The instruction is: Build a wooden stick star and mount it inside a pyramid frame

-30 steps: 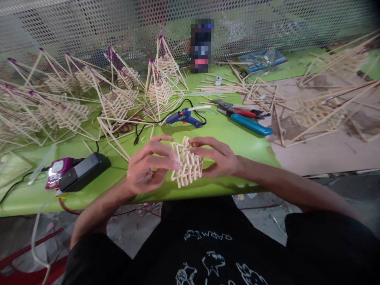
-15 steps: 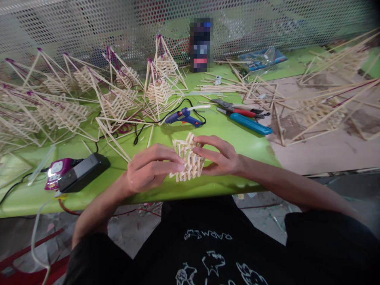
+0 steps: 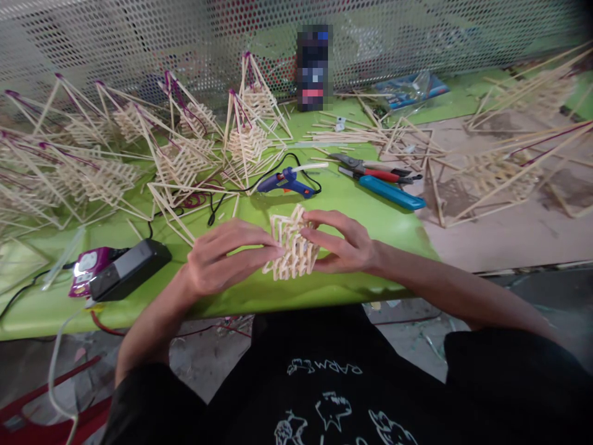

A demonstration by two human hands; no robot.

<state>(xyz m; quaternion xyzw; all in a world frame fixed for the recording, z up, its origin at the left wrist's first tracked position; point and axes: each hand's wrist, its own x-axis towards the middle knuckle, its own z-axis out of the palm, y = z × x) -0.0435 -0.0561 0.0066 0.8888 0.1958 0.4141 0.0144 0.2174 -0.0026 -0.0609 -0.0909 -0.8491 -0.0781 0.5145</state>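
Observation:
A small lattice block of glued wooden sticks rests near the front edge of the green table. My left hand grips its left side, fingers curled round it. On the block's right side my right hand presses with its fingers. Both hands hold the block just above or on the tabletop.
A blue glue gun with a black cord lies behind the block. Red-handled pliers and a blue tool lie to the right. Several stick pyramids crowd the back left. A black box and a pink device sit at left.
Both hands have turned and tilted the stick block and lowered it slightly toward the table. My fingers have closed more tightly round it.

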